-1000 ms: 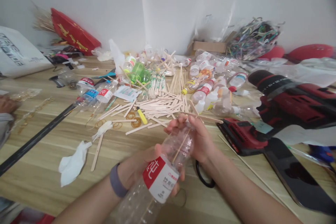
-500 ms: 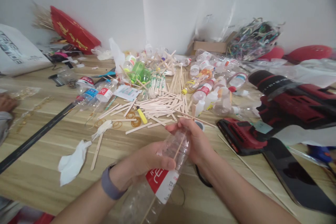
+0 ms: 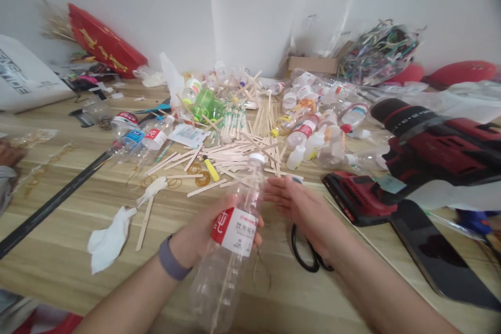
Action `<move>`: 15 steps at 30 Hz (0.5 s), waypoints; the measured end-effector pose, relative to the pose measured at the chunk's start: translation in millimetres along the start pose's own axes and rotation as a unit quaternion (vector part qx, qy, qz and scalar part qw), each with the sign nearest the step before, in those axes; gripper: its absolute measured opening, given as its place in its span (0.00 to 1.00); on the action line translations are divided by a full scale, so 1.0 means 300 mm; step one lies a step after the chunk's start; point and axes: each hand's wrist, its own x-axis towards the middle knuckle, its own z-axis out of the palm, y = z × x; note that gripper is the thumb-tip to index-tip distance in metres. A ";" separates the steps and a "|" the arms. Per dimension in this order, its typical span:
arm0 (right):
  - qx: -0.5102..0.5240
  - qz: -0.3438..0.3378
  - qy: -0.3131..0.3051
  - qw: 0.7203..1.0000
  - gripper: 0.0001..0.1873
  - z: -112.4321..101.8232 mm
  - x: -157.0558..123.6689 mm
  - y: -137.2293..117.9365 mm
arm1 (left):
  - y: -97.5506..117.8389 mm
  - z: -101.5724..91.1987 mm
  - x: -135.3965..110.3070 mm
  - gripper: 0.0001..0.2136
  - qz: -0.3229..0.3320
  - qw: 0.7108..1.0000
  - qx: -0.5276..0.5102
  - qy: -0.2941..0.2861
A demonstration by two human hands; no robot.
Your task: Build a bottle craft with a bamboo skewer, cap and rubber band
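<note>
A clear plastic bottle [image 3: 230, 250] with a red and white label and a white cap leans upright in front of me, a thin stick running along it. My left hand [image 3: 217, 219] is wrapped round its middle from behind, a purple band on the wrist. My right hand [image 3: 301, 203] is apart from the bottle, just right of its neck, fingers stretched out and somewhat blurred. Below that hand lie the black handles of a pair of scissors [image 3: 305, 255], partly hidden by my forearm.
Loose wooden sticks [image 3: 230, 154] lie beyond the bottle, with more bottles [image 3: 305, 125] behind them. A red cordless drill [image 3: 426, 151] and a dark phone [image 3: 442, 266] are at the right. White tissue [image 3: 111, 240] and a long black tube [image 3: 58, 203] lie left. A co-worker's hand [image 3: 10, 155] shows far left.
My right hand has come off the bottle's top and opened beside it, uncovering the white cap. The bottle has turned more upright in my left hand.
</note>
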 end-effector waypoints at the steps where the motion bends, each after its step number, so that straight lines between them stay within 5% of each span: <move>1: -0.039 -0.017 0.017 0.999 0.19 -0.031 -0.026 0.010 | 0.003 -0.004 0.001 0.22 0.013 1.000 -0.016 0.000; 3: -0.143 -0.046 0.045 0.988 0.13 -0.093 -0.086 0.043 | 0.009 -0.005 0.002 0.24 0.027 0.999 -0.033 -0.002; 6: -0.513 -0.191 0.120 0.828 0.10 -0.164 -0.161 0.117 | 0.012 0.001 0.004 0.25 0.036 0.999 -0.040 -0.002; 9: -0.627 -0.218 0.117 0.739 0.12 -0.192 -0.187 0.190 | 0.009 0.000 0.008 0.27 0.045 0.998 -0.042 -0.001; 11: -0.648 -0.199 0.116 0.726 0.13 -0.196 -0.180 0.222 | 0.006 -0.007 0.014 0.27 0.040 0.998 -0.048 -0.003; 15: -0.625 -0.172 0.123 0.752 0.16 -0.218 -0.175 0.238 | 0.004 -0.027 0.025 0.26 0.029 0.997 -0.066 -0.004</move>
